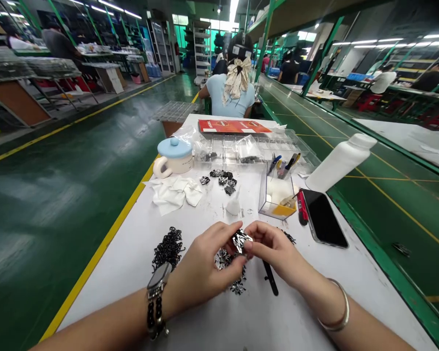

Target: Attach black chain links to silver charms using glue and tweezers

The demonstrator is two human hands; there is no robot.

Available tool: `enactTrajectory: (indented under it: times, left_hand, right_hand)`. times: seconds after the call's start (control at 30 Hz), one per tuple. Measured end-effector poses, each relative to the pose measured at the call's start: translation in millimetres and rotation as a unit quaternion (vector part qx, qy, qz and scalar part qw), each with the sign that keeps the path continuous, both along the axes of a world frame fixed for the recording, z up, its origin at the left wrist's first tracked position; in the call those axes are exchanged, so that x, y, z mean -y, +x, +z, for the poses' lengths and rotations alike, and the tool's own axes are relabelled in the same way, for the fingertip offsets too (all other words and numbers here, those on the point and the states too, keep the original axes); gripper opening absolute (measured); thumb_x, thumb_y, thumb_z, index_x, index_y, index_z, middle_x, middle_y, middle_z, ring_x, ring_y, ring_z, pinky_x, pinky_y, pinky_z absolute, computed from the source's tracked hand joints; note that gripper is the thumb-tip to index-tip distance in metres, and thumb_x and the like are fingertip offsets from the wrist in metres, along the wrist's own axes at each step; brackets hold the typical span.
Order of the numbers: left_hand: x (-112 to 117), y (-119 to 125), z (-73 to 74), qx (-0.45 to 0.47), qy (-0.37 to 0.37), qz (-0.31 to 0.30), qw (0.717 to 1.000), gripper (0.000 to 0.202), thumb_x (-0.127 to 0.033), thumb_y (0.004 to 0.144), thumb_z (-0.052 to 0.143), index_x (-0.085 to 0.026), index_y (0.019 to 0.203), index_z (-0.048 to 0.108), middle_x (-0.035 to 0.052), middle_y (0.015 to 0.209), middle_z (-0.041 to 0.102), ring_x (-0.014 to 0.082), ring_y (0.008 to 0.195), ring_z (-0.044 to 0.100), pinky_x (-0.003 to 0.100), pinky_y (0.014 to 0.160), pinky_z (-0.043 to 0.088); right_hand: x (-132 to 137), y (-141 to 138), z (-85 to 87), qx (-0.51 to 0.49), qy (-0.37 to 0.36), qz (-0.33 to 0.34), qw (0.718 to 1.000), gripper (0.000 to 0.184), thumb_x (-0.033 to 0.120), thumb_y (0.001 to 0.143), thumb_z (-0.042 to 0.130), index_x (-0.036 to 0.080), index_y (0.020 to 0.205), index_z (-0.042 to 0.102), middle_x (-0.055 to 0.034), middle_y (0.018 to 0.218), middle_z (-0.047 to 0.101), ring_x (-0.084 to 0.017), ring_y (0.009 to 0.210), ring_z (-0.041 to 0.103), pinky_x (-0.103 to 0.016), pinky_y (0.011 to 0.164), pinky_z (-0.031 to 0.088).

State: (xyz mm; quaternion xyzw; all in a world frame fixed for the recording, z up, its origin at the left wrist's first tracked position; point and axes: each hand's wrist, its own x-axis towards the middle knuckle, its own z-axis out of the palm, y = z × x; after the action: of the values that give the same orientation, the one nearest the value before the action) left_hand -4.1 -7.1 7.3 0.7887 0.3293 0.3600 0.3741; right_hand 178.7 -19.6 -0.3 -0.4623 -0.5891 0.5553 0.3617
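Note:
Between both hands is a small shiny black-and-silver part (242,240). My left hand (208,261), with a watch at the wrist, is closed on its left side with fingers and thumb. My right hand (274,248) pinches its right edge with thumb and fingers. Under the hands lies a pile of similar small silver-and-black pieces (237,286), partly hidden. A slim black tool (271,279) lies below my right hand; its upper end is covered. Left of my left hand is a heap of small black curved pieces (168,248).
Beyond the hands are several black-and-silver parts (223,179), a small white nozzle-tipped bottle (233,205) and crumpled tissue (177,192). A lidded mug (174,158) stands left; a clear tool box (277,197), red cutter (302,208), phone (325,218) and white bottle (338,163) stand right. A person sits ahead.

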Motion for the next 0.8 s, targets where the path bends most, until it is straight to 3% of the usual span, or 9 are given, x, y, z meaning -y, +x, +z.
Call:
enactTrajectory:
  times: [0.1,0.2,0.37,0.5,0.6,0.67,0.8]
  left_hand:
    - [1,0,-9.3,0.003,0.068,-0.014,0.998,0.049,-0.007,0.079,0.056,-0.017,0.126,0.051,0.0081,0.096,0.057,0.0162,0.087,0.057,0.031,0.075,0.051]
    - [0,-1,-13.4,0.010,0.069,-0.002,0.998,0.045,-0.007,0.081,0.054,-0.017,0.125,0.052,0.0081,0.096,0.058,0.0162,0.089,0.057,0.030,0.077,0.051]
    - [4,-2,-12.1,0.010,-0.047,0.063,0.997,0.036,-0.013,0.074,0.064,-0.016,0.109,0.054,0.0043,0.091,0.062,0.0142,0.079,0.060,0.028,0.074,0.054]
    - [7,0,-12.6,0.025,-0.107,0.059,0.992,0.029,-0.014,0.071,0.066,-0.018,0.099,0.057,0.0018,0.087,0.064,0.0129,0.075,0.061,0.027,0.072,0.054]
    - [8,1,-14.1,0.025,-0.113,0.056,0.992,0.030,-0.015,0.070,0.066,-0.019,0.099,0.057,0.0010,0.084,0.064,0.0128,0.072,0.060,0.027,0.070,0.054]
    - [8,1,-14.6,0.022,-0.122,0.058,0.991,0.029,-0.017,0.070,0.067,-0.019,0.097,0.058,0.0006,0.083,0.063,0.0128,0.072,0.060,0.027,0.068,0.054]
    - [8,1,-14.6,0.026,-0.163,0.068,0.984,0.025,-0.018,0.070,0.067,-0.019,0.094,0.058,0.0007,0.081,0.062,0.0131,0.072,0.059,0.028,0.069,0.053]
  right_hand:
    - [2,1,-1.7,-0.010,-0.039,0.030,0.999,0.026,0.040,0.080,0.062,0.019,0.081,0.047,0.0031,0.070,0.050,-0.009,0.061,0.047,-0.025,0.056,0.041]
    - [-4,7,2.9,0.040,-0.030,0.065,0.997,0.026,0.040,0.078,0.064,0.018,0.085,0.052,0.0021,0.072,0.054,-0.011,0.065,0.051,-0.026,0.059,0.043]
    - [-29,8,0.6,0.157,0.059,-0.096,0.981,0.036,0.046,0.079,0.059,0.018,0.099,0.047,-0.0025,0.086,0.056,-0.012,0.068,0.052,-0.029,0.062,0.046]
    - [-49,-7,-12.3,0.217,0.085,-0.149,0.961,0.054,0.043,0.071,0.066,0.017,0.113,0.045,-0.0065,0.096,0.052,-0.016,0.071,0.052,-0.034,0.064,0.044]
    - [-62,-18,-18.1,0.234,0.105,-0.170,0.952,0.032,0.037,0.069,0.067,0.016,0.090,0.055,-0.0064,0.088,0.051,-0.020,0.076,0.051,-0.040,0.072,0.043]
    - [-67,-21,-17.3,0.215,0.111,-0.174,0.955,0.023,0.036,0.069,0.067,0.017,0.073,0.053,-0.0054,0.082,0.052,-0.020,0.075,0.051,-0.041,0.074,0.043]
    - [-56,-15,-6.1,0.116,0.094,-0.162,0.975,0.026,0.040,0.072,0.066,0.020,0.075,0.049,-0.0051,0.084,0.060,-0.018,0.076,0.057,-0.036,0.071,0.048]
